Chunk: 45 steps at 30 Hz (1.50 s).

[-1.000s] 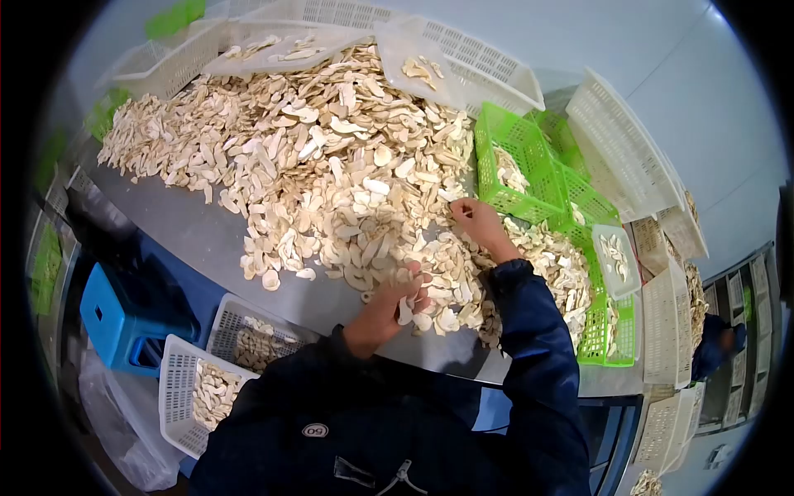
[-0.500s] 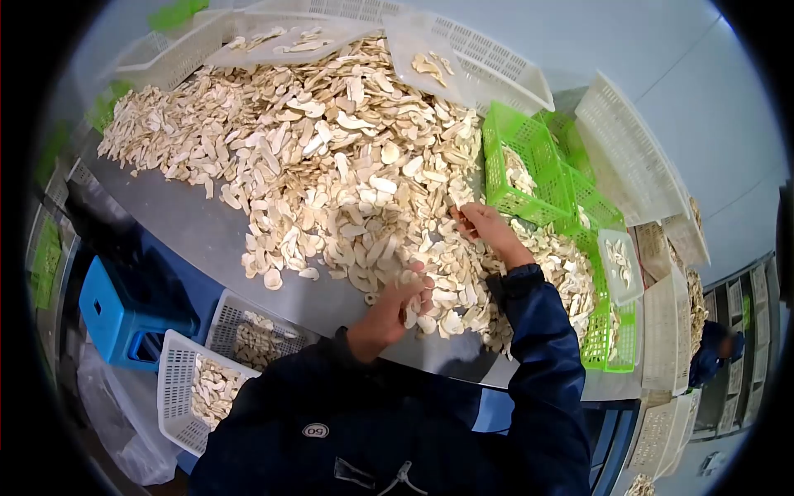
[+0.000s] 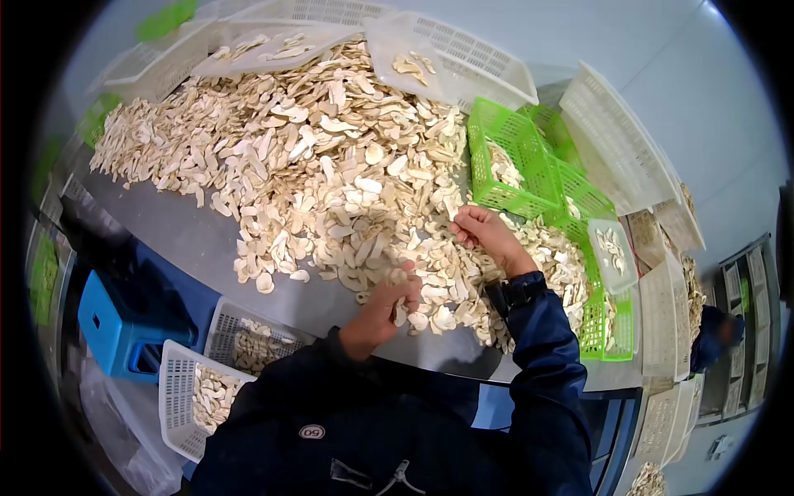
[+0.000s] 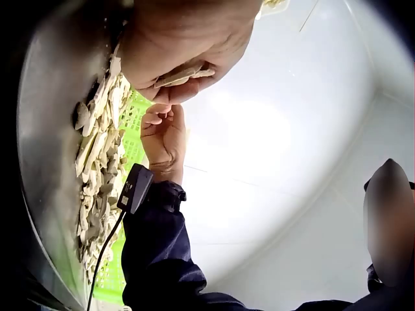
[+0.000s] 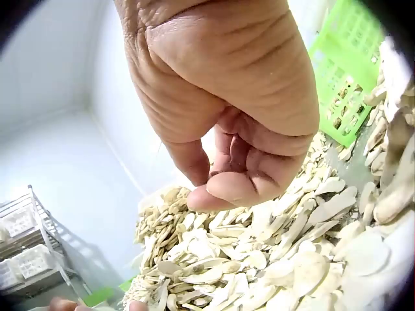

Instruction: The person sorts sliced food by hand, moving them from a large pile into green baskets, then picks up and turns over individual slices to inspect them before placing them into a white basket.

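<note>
Pale dried mushroom slices (image 3: 331, 165) lie heaped over the metal table. My left hand (image 3: 387, 307) is above the table's near edge, its curled fingers holding a few mushroom slices (image 4: 185, 76) against the palm. Farther forward and to the right, my right hand (image 3: 488, 236) is over the heap, thumb and fingers drawn together. A pale slice (image 3: 452, 201) shows right at its fingertips in the head view. From the right wrist, the curled fingers (image 5: 237, 188) hide most of what lies between them.
Green baskets (image 3: 517, 161) with some slices line the heap's right side, a clear lidlike tray (image 3: 613, 255) on them. White crates (image 3: 616, 140) stand behind. Two white baskets (image 3: 178, 388) of slices and a blue stool (image 3: 124, 326) are at the lower left. Another person (image 3: 713, 339) is far right.
My right hand has shifted slightly nearer to me, and a pale slice now shows at its fingertips. My left hand keeps its slices and stays almost in place. The head view has tilted slightly.
</note>
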### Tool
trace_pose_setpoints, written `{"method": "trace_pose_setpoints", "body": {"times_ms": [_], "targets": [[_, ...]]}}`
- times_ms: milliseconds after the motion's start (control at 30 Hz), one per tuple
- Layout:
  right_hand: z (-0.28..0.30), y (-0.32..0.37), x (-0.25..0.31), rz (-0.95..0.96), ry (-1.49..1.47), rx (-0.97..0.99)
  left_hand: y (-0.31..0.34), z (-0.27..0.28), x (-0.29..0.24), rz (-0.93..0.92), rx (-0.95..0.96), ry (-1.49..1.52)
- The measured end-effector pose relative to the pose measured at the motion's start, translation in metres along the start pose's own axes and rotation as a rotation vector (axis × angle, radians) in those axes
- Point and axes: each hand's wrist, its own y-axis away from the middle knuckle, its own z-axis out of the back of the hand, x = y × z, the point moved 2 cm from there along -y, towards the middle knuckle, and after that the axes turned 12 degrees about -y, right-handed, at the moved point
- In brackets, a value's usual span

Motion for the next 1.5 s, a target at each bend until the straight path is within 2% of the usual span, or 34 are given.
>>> {"method": "trace_pose_setpoints", "body": {"times_ms": [200,333,500,633,767,800,933,1033,1133,1267,1400,1500], "targets": [[-0.009,0.012,0.004,0.072,-0.032,-0.077,0.001,-0.005,-0.002,0.018,-0.037,-0.014],[-0.006,0.017,0.007,0.062,-0.012,-0.04,0.001,-0.005,-0.002,0.008,-0.059,-0.073],[0.015,0.032,0.011,0.066,-0.118,-0.089,0.002,-0.001,0.001,0.013,-0.107,-0.075],[0.067,0.044,0.022,0.352,-0.21,-0.291,0.003,-0.006,-0.001,0.022,-0.084,-0.059],[0.11,0.073,0.055,0.827,-0.919,-0.499,0.006,-0.012,-0.004,0.034,-0.089,-0.09],[0.111,0.077,0.055,0.875,-0.923,-0.528,0.007,-0.014,-0.006,0.033,-0.099,-0.097],[0.079,0.053,0.051,0.458,-0.068,-0.471,0.01,-0.016,-0.01,-0.007,0.022,-0.141],[0.053,0.015,0.027,0.457,0.501,-0.193,0.008,-0.012,-0.006,0.029,-0.05,-0.09],[0.023,-0.007,0.019,0.254,0.958,-0.134,0.008,-0.012,-0.006,0.02,-0.058,-0.116],[0.022,-0.033,-0.019,0.452,1.123,-0.087,0.005,-0.002,-0.002,-0.083,0.012,-0.379],[0.014,-0.031,-0.017,0.264,1.302,-0.149,0.002,-0.005,-0.003,-0.005,0.056,-0.141],[0.003,-0.034,-0.016,0.522,1.169,-0.216,0.0,-0.002,0.0,0.016,0.087,-0.109]]}}
